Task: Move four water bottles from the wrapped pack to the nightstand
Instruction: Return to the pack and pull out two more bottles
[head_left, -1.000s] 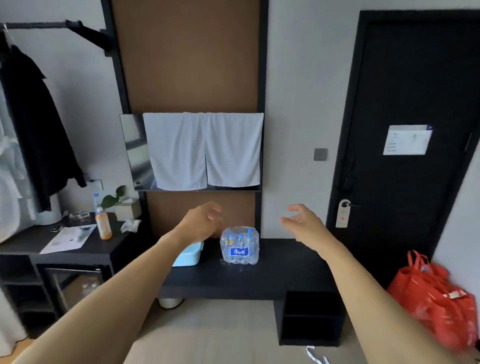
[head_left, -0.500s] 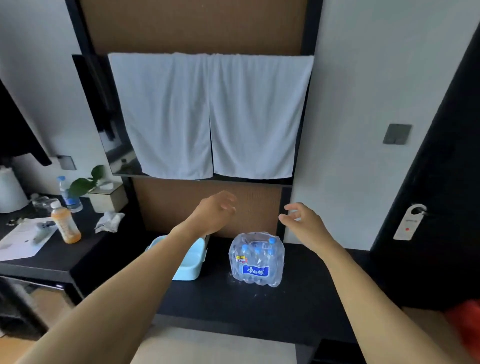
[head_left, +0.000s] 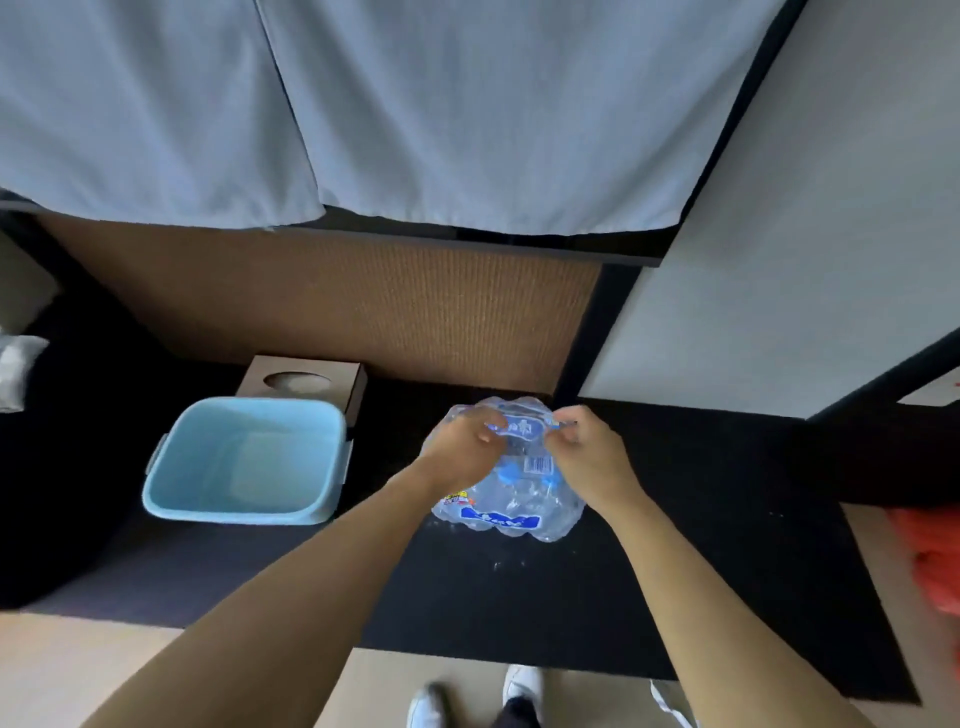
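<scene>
1. The wrapped pack (head_left: 511, 499) of water bottles is sitting on the black bench (head_left: 519, 597), just right of a light blue bin (head_left: 244, 460).
2. The left hand (head_left: 460, 449) is pinching the plastic film at the pack's top, fingers closed on the wrap.
3. The right hand (head_left: 589, 454) is gripping the same film just beside it, fingers also clenched on the wrap.
4. Both hands are covering much of the pack's top, so only a few blue caps are showing and the bottle count is hard to make out.
5. A brown tissue box (head_left: 304, 382) is standing behind the bin, partly hidden by it.
6. Two white towels (head_left: 363, 104) are hanging above, cut off by the top edge.
7. White shoes (head_left: 522, 693) are peeking in at the bottom edge.
</scene>
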